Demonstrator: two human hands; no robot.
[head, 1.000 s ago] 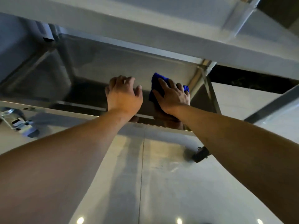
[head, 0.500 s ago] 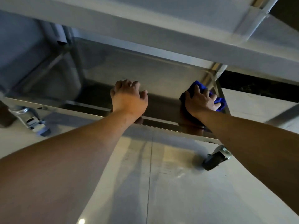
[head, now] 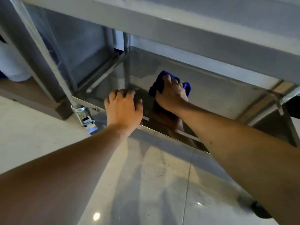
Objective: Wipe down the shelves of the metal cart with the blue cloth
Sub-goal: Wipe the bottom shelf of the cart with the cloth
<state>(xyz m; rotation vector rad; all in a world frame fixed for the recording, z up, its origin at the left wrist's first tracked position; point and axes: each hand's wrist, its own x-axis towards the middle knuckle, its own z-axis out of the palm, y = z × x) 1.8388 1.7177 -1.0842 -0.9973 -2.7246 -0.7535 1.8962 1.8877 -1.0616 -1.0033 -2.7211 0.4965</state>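
Since half a second ago the right hand [head: 171, 91] has carried the blue cloth [head: 159, 83] from the bottom shelf's [head: 219, 98] right corner back toward the left hand [head: 124, 109]. Its fingers curl over the bunched cloth, pressing it onto the shelf. Beside it, the left hand grips the shelf's front rim, fingers bent over the edge, near the caster [head: 86, 120].
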